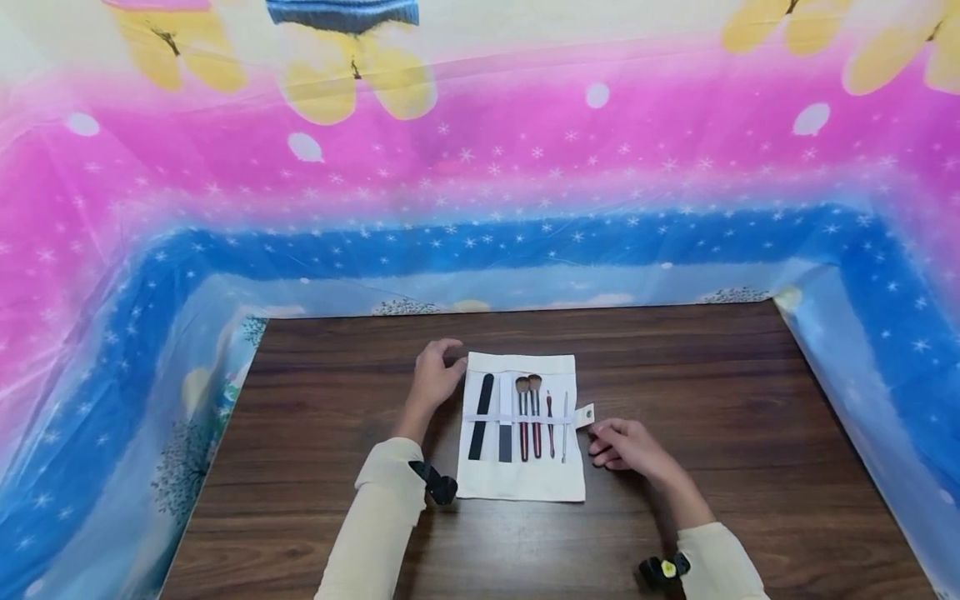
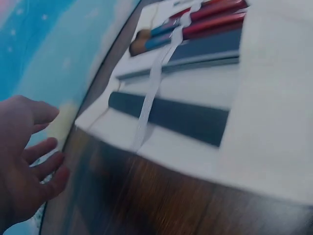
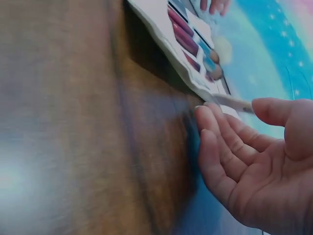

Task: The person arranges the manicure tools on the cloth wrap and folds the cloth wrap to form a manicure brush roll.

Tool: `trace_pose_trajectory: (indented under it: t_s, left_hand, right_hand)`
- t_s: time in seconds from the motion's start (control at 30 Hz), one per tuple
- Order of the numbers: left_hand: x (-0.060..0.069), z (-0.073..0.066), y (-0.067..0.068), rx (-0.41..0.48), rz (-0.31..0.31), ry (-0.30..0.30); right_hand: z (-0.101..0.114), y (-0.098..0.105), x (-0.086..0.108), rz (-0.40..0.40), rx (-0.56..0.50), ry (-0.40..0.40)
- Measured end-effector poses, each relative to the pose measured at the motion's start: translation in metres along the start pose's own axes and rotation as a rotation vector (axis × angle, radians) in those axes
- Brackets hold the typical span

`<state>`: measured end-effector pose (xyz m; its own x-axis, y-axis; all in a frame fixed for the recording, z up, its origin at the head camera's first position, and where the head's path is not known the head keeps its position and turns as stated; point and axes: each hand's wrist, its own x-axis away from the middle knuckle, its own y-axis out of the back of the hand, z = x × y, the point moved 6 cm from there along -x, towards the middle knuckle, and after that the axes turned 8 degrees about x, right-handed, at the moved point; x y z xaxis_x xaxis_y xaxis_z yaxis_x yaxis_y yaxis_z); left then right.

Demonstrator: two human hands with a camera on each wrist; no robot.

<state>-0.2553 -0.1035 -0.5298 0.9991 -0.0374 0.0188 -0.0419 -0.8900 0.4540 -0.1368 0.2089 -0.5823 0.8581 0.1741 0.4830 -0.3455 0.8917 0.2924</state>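
A white fabric tool roll (image 1: 521, 486) lies unfolded on the table. Under its elastic band (image 2: 146, 105) sit a black nail file (image 1: 482, 417), a white and grey file (image 1: 505, 442), two brushes with dark red handles (image 1: 523, 437), a thin red tool (image 1: 551, 427) and a slim silver tool (image 1: 565, 429). My left hand (image 1: 435, 377) is beside the roll's upper left corner, its fingers loosely bent and holding nothing. By the small snap tab (image 1: 585, 415) on the right edge is my right hand (image 1: 626, 446), fingers relaxed; whether it touches the tab, I cannot tell.
The dark wooden table (image 1: 337, 342) extends around the roll on all sides. A printed pink and blue cloth (image 1: 480, 242) hangs behind it and along both sides. Each wrist carries a black camera (image 1: 442, 487).
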Motion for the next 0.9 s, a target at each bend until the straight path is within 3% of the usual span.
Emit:
trace_pose_trajectory:
  t_s: [0.17, 0.27, 0.53, 0.7, 0.9]
  left_hand:
    - [-0.008, 0.017, -0.002, 0.055, 0.101, 0.134]
    - [-0.011, 0.023, -0.005, 0.074, 0.122, 0.193]
    - [-0.016, 0.016, -0.016, 0.057, 0.174, 0.188]
    - [-0.020, 0.015, -0.020, 0.016, 0.131, 0.172]
    - [-0.021, 0.018, -0.021, 0.000, 0.047, 0.195]
  right_hand:
    - [-0.008, -0.016, 0.020, 0.063, 0.002, -0.019]
    - [-0.014, -0.025, 0.026, 0.103, -0.044, -0.033]
    - [-0.025, -0.046, 0.034, 0.206, -0.155, -0.047]
    - [-0.027, -0.056, 0.035, 0.210, -0.151, -0.057]
    - [-0.026, -0.060, 0.034, 0.189, -0.130, -0.048]
